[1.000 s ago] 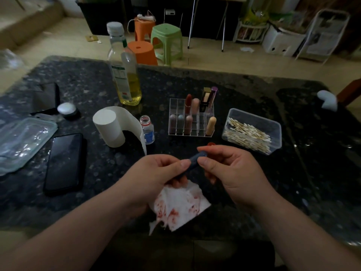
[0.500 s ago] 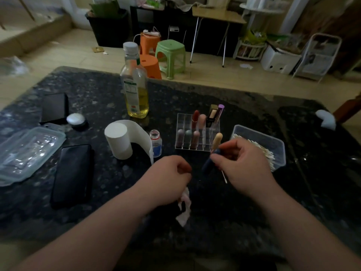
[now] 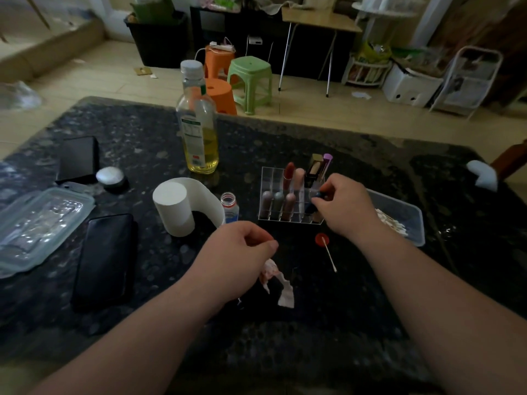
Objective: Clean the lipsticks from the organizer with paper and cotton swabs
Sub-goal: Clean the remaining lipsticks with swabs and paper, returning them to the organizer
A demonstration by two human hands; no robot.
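Two hands, apart at centre frame: the right hand (image 3: 345,208) pinches a dark lipstick tube (image 3: 311,206) at the clear gridded organizer (image 3: 268,181). The left hand (image 3: 242,252) clutches crumpled paper (image 3: 283,290).

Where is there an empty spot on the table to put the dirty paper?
Bare table lies behind the organizer, right of the oil bottle, and past the swab box on the right. The middle of the near edge is free too. It is crowded on the left around the phone and paper roll.
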